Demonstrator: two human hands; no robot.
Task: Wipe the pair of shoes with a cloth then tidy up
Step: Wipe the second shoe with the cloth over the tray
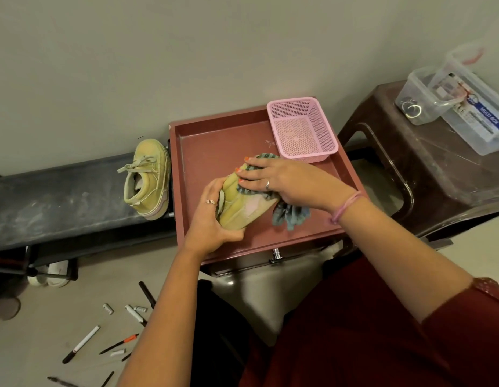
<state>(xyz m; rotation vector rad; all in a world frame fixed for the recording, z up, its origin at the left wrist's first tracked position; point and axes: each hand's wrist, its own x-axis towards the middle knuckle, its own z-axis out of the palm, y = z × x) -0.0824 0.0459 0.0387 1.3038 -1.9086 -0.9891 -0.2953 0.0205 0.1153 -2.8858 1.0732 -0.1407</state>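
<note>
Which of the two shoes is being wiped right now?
The shoe in the red tray, gripped by the left hand, cloth pressed on it. The other shoe sits untouched on the bench.

Clear plastic box point(477, 113) on brown stool point(427, 169): blue label reads "MULTI-BOX" in white letters. Smaller print on same label too blurred to read.

Pink basket point(302, 129) in red tray point(215, 132); clear boxes point(449, 99) on brown stool point(438, 174); pens point(81, 343) on floor.
</note>
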